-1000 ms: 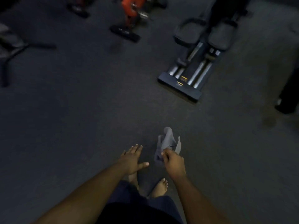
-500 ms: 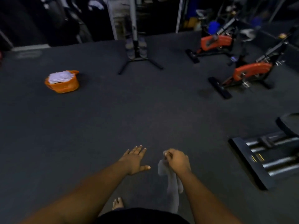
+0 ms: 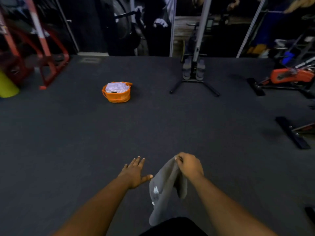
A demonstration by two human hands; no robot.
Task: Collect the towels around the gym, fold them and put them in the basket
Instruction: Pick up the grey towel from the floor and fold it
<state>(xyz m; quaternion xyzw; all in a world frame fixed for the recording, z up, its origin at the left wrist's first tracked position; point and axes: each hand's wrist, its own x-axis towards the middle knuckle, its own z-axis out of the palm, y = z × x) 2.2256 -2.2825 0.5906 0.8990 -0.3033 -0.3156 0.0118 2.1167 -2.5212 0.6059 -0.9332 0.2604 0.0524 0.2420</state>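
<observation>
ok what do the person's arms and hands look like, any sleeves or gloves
Both forearms are bare as far as the frame shows, with no sleeves, gloves, watch or rings visible. The left hand and right hand have short, pale nails on the fingers.

Dark gym floor (image 3: 153, 126), orange basket (image 3: 117, 96), exercise bike (image 3: 288, 79)

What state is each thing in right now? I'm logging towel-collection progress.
Grey towel: unfolded, hanging from the right hand, off the floor.
Right hand: pinching the towel's top edge.
Left hand: open, fingers spread, holding nothing.
Orange basket: upright on the floor, far ahead.
Striped towel: folded, lying in the basket.
</observation>
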